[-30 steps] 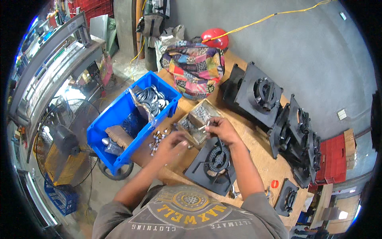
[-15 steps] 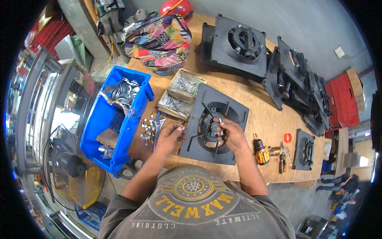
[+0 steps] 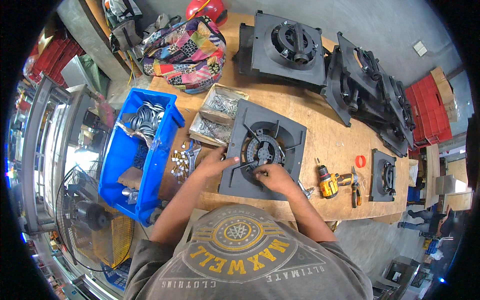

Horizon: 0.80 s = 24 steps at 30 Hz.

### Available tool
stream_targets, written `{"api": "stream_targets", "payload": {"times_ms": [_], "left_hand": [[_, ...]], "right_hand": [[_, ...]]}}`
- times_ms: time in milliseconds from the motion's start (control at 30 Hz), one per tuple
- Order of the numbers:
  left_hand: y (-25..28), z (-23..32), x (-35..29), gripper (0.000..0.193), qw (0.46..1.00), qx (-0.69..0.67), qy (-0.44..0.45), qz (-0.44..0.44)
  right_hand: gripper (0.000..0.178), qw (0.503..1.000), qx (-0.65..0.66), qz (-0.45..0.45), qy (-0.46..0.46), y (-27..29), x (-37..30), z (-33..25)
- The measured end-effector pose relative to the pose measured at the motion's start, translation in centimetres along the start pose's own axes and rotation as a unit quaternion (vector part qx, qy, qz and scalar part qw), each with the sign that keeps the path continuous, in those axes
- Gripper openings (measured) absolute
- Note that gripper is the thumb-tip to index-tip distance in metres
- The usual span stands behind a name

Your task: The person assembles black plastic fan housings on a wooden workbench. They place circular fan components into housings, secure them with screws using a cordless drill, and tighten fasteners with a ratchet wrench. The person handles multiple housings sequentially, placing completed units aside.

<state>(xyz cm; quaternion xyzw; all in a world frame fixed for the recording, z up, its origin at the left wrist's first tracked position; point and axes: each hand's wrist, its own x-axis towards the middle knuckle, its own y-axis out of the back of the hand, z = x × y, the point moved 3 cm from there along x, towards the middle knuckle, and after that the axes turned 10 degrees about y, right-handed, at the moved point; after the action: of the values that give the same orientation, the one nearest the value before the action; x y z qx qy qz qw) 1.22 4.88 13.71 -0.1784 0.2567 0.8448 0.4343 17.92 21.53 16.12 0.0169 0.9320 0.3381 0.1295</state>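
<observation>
A black square cast-iron stove top [image 3: 295, 172] lies in front of me, with a round burner [image 3: 263, 149] in its central opening and thin pan supports around it. At its left edge rests my left hand [image 3: 216, 162], thumb stretched over the plate and index finger apart. My right hand [image 3: 275, 178] reaches down to the burner's near side, its fingers bent and pressed together. Whatever is between those fingertips is too small or hidden to name. Left of my left hand lie an adjustable wrench [image 3: 193, 151] and several small brass pieces with white ends [image 3: 180, 163].
Screw-filled cardboard boxes [image 3: 212, 129] stand behind the plate's left corner. A blue bin [image 3: 112, 167] with metal rings is at left. A yellow drill [image 3: 328, 186], pliers [image 3: 356, 193], red ring [image 3: 360, 161] and smaller burner unit [image 3: 384, 175] lie right; assembled stoves [image 3: 295, 50] line the back.
My left hand has opened from a pinch and come to the plate's edge. My right hand has moved from the burner's right side to its near side, fingertips lowered. The view has shifted slightly.
</observation>
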Motion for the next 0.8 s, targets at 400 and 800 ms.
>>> {"api": "stream_targets", "payload": {"times_ms": [400,800], "left_hand": [[-1.0,-2.3,2.7,0.045,0.897,-0.173,0.188,-0.360],[-1.0,-4.3,3.6,0.037,0.885,-0.224,0.211,-0.351]], "right_hand": [[0.024,0.993,-0.114,-0.016,0.006,-0.8,0.5,-0.9],[0.018,0.992,-0.124,0.024,-0.001,-1.0,0.4,-2.4]]}}
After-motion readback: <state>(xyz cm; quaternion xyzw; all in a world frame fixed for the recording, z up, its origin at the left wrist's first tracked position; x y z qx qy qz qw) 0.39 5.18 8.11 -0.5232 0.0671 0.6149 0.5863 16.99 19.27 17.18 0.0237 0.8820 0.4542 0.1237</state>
